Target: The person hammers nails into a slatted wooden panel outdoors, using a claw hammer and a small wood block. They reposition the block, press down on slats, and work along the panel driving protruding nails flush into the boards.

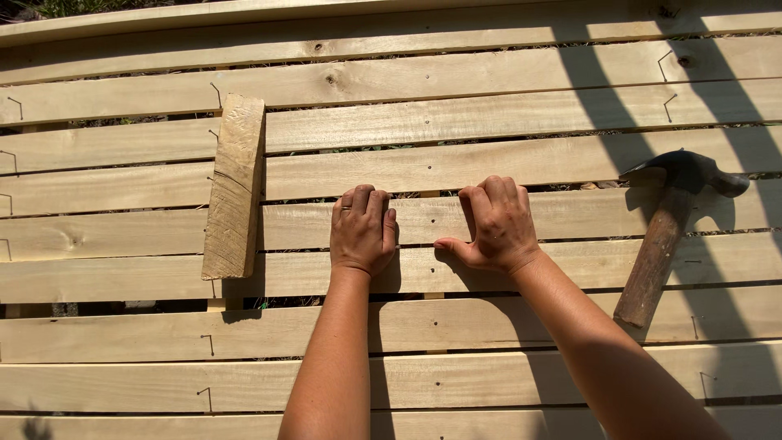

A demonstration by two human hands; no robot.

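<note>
Now, both hands' fingers hooked over slat (570, 213) edge, left hand (362, 232), right hand (497, 224)

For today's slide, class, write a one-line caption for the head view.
Both hands, left hand and right hand, grip a pale wooden slat; a short wood block and wooden-handled hammer lie aside.

A single head-worn camera looked steeply down from close above onto the slatted wooden panel (489, 106), whose boards ran from nine to three o'clock across the whole frame. Both forearms entered from six o'clock, placing the wearer at the bottom edge, facing twelve. With only this one view, no part of the scene was shared with another.
</note>
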